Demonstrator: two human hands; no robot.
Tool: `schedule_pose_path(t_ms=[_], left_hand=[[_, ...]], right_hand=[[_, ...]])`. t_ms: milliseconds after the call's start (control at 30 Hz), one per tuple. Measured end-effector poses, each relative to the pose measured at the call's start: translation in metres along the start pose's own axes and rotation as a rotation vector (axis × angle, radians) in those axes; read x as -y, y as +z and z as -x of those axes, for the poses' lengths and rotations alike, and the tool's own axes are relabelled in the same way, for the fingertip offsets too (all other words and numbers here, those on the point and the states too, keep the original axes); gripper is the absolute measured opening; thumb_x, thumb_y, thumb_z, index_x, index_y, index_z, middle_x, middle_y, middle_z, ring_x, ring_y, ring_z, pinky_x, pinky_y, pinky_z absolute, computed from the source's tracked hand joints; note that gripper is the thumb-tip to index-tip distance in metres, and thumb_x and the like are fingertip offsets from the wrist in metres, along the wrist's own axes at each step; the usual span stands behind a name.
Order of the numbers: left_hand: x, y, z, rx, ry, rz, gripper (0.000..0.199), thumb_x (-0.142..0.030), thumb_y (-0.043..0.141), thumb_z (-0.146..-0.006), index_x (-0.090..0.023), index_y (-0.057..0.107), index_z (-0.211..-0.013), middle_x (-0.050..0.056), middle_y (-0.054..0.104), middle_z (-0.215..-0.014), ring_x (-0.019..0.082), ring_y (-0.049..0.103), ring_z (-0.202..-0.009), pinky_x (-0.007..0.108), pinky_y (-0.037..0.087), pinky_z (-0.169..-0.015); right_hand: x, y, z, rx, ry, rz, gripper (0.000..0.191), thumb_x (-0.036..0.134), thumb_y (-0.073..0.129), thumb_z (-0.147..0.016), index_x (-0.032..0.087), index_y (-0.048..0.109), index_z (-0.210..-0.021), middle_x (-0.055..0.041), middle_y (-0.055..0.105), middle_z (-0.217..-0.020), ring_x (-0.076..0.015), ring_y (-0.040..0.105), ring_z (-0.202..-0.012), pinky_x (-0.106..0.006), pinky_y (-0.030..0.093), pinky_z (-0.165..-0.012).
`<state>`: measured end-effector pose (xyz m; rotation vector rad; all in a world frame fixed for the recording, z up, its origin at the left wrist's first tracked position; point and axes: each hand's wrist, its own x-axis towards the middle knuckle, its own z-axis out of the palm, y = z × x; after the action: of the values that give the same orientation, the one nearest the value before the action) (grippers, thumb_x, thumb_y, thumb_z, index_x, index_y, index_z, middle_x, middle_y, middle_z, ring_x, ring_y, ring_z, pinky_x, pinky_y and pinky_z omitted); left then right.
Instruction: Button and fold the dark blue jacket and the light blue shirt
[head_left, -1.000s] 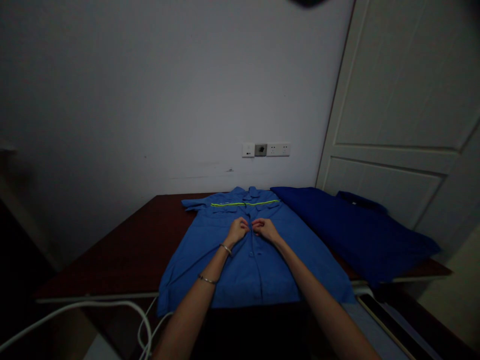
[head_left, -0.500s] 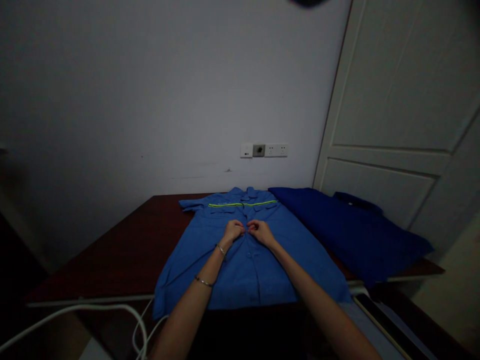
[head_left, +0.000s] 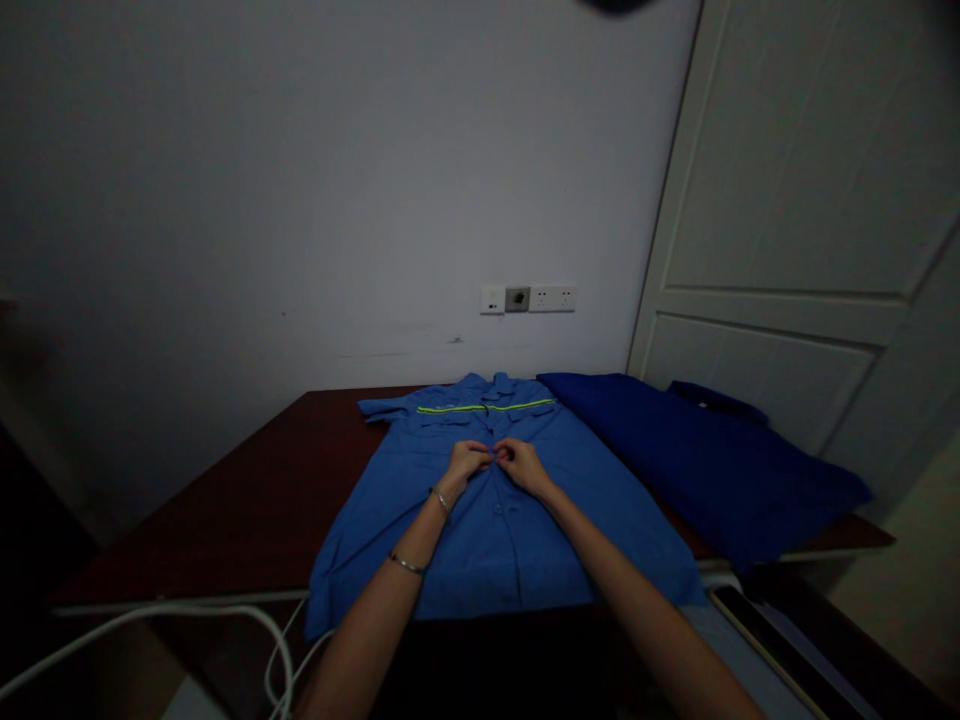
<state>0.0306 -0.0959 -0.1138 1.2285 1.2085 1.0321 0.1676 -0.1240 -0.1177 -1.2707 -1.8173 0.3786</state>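
Observation:
A light blue short-sleeved shirt lies spread on the table, collar toward the wall, with a yellow-green stripe across its chest. My left hand pinches the front placket from the left, below the chest pockets. From the right, my right hand pinches the placket at the same spot, fingertips almost touching those of the left. Whatever small part lies between the fingertips, perhaps a button, is hidden. Lower on the placket a button shows.
A dark blue garment lies on the right side of the dark red table. White cables loop at the front left. Wall sockets sit above the table, and a white door stands at the right.
My left fingertips have shifted slightly right, closing the small gap to my right fingertips at the placket. The shirt lies as before.

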Motion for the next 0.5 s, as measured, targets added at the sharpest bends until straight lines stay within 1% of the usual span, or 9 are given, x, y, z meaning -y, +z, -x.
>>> schedule_pose_path(t_ms=[233,367,500], left_hand=[[-0.0011,0.0006,0.0026,0.0,-0.003,0.025,0.02,-0.003,0.064,-0.06,-0.01,0.06,-0.078,-0.004,0.054,-0.047,0.006,0.051,-0.042,0.018,0.043,-0.048],[-0.0006,0.0012,0.003,-0.015,0.006,0.019,0.026,-0.003,0.064,-0.06,-0.011,0.059,-0.085,-0.006,0.052,-0.046,0.007,0.051,-0.041,0.018,0.043,-0.047],[-0.0032,-0.001,0.0029,0.034,0.012,-0.03,0.027,-0.006,0.065,-0.061,-0.011,0.058,-0.087,-0.007,0.051,-0.044,0.007,0.05,-0.041,0.017,0.04,-0.046]], right_hand=[[0.0024,-0.0019,0.0,0.004,0.004,-0.018,0.023,0.005,0.049,-0.064,0.014,0.063,-0.079,-0.003,0.064,-0.071,-0.0132,0.057,-0.064,-0.022,0.043,-0.061],[0.0051,-0.0026,0.0006,0.002,0.003,-0.014,0.023,0.004,0.049,-0.063,0.015,0.063,-0.078,-0.0021,0.063,-0.07,-0.0131,0.056,-0.063,-0.022,0.043,-0.061],[0.004,-0.003,0.0008,-0.017,-0.019,0.023,0.025,0.003,0.048,-0.062,0.016,0.063,-0.079,-0.0001,0.061,-0.065,-0.0126,0.055,-0.06,-0.021,0.04,-0.059]])
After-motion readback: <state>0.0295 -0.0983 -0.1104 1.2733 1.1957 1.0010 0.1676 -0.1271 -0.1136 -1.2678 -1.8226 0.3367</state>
